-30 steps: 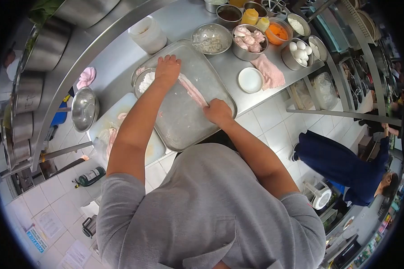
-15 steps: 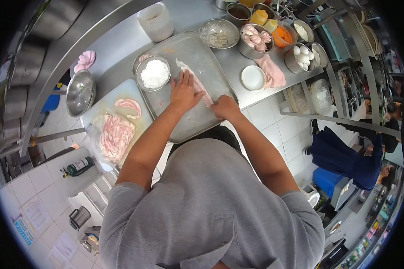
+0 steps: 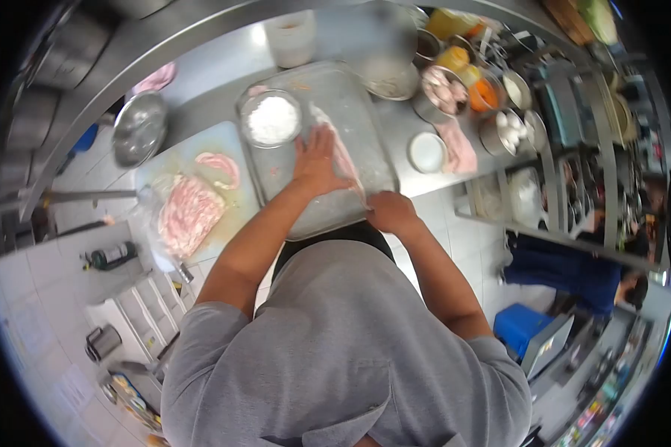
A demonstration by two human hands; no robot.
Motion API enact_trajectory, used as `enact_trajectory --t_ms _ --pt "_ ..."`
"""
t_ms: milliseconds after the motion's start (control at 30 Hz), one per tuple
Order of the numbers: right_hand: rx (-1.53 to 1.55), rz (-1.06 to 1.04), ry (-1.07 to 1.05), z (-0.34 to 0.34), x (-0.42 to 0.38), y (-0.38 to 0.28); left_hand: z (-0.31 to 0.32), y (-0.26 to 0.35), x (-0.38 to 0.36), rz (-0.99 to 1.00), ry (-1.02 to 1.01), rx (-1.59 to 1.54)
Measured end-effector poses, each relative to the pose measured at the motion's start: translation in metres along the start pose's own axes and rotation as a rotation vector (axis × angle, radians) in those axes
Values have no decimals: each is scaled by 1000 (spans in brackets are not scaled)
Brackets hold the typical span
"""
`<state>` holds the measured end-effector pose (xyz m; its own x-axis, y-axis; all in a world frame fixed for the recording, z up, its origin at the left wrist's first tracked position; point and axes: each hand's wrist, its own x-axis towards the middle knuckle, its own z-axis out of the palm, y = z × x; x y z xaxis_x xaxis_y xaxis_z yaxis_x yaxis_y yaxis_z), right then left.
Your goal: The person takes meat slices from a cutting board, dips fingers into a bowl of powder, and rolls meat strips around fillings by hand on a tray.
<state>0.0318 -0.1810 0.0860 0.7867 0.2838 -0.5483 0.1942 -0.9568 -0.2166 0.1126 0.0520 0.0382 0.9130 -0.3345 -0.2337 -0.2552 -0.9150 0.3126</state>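
Observation:
A long, thin strip of pale pink meat [image 3: 343, 158] lies across a grey metal tray [image 3: 309, 217], its upper end whitish. My left hand [image 3: 317, 160] rests with spread fingers along the left side of the strip. At the near end of the strip, by the tray's right edge, the fingers of my right hand [image 3: 390, 212] are closed on the meat. A metal bowl of white powder [image 3: 273, 121] sits on the tray, left of the strip. The picture is somewhat blurred.
To the left, a cutting board [image 3: 238, 195] bears a pile of sliced meat [image 3: 191, 216] and a loose slice [image 3: 220, 169]. A steel bowl [image 3: 140, 129] is beyond it. Right of the tray are a white dish [image 3: 428, 153], a pink cloth [image 3: 457, 146] and egg bowl [image 3: 508, 132]. A metal shelf overhangs.
The whole view has shifted and tilted with my head. My right hand has drawn the strip's near end toward the tray's near right edge. My left hand stays beside the strip, fingers more spread.

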Motion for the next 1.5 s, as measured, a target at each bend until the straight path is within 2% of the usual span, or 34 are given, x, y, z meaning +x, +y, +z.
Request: enact_trajectory --t_ms 33,100,133,200,300,367,433,467,533,633,700,767,833,867,933,1000,1033,1067,1100,1133,1167,1200,1233,1300,1333,1400,1433,1500 --pt "-85 -11 -84 -2 1 -5 -2 -1 0 -48 13 13" --pt "-114 57 -92 -23 -6 -20 1 -3 -6 23 25 -22" --pt "-141 51 -60 -29 -9 -25 3 -11 -16 -22 31 -13" --pt "-168 24 -23 -44 -8 -31 6 -16 -33 230 354 -147" --pt "-69 -115 91 -60 -2 -44 -28 -45 -85 129 283 -257" --pt "-35 -158 125 -63 7 -57 -26 -85 -115 -65 488 -289" --pt "-68 -206 85 -66 15 -76 -25 -132 -142 -178 654 -256" --pt "-68 -201 95 -62 18 -86 -30 -147 -152 -168 660 -255" --pt "-25 -298 127 -46 25 -104 -37 -164 -165 -325 584 -189" --pt "16 -375 106 -31 22 -134 -28 -168 -153 -309 514 -85" --pt "28 -426 100 -24 25 -151 -17 -168 -146 -292 549 -69" --pt "169 -447 16 -27 34 -166 -19 -165 -145 -267 586 -50" --pt "217 -463 68 -22 51 -178 -32 -150 -151 -231 642 -436" --pt "271 -481 119 -17 59 -183 -39 -145 -157 -224 639 -447" --pt "598 -473 240 -20 59 -212 -51 -143 -168 -243 643 -853" --pt "689 -807 470 6 98 -229 -34 -164 -166 -74 613 -1112" --pt "706 -825 439 17 115 -242 -50 -159 -175 -25 567 -1219" --pt "746 -730 487 34 124 -254 -65 -151 -185 -15 579 -1312" --pt "779 -713 495 51 143 -260 -90 -143 -196 -38 527 -1247" --pt "720 -755 597 54 149 -264 -97 -151 -203 -106 494 -1224" --pt "699 -766 646 63 165 -269 -93 -163 -206 -89 553 -1387" --pt "846 -874 551 49 159 -273 -97 -174 -214 -191 572 -1455" --pt "774 -756 639 44 146 -279 -104 -175 -220 -233 622 -1562" --pt "869 -774 500 32 129 -279 -101 -209 -233 -107 570 -1768" --pt "856 -759 536 26 119 -277 -94 -223 -236 -115 623 -1825" --pt "985 -756 323 15 105 -276 -87 -251 -246 -168 577 -1964" --pt "981 -754 336 11 100 -275 -85 -260 -253 -211 543 -2027" --pt "1123 -656 48 4 92 -273 -78 -274 -262 -237 505 -2038"
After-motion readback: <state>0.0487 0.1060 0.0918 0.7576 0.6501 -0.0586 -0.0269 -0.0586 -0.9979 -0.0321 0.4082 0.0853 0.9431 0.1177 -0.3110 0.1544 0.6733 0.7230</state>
